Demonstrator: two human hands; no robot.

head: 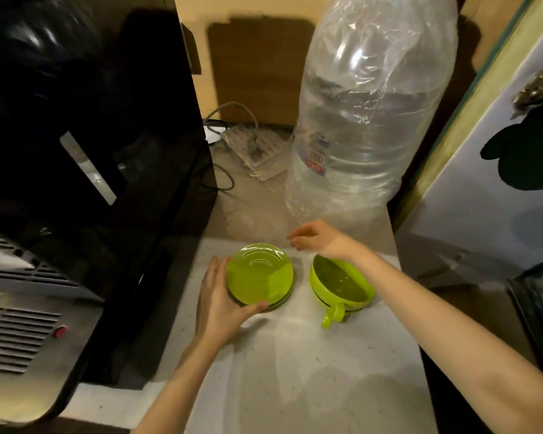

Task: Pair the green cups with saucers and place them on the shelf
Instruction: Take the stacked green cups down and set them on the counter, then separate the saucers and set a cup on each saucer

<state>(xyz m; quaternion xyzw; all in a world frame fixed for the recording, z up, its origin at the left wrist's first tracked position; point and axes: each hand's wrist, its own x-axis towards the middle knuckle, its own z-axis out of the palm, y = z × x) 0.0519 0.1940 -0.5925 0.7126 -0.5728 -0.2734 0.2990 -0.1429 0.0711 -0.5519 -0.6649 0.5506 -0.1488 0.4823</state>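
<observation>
Splitting the saucer stack
Left hand [220,302] clamps the top saucer [259,272] on the counter [295,371]; right hand [320,241] hovers loose-fingered above stacked cups [340,285]; next, seat one cup on it

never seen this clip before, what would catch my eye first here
The bright green saucers, stacked at the middle of the pale counter, with the left hand curled round their near edge. Beside them to the right sit the green cups, nested, handle toward the camera, the right hand hovering above. Behind looms a big clear plastic bottle.
</observation>
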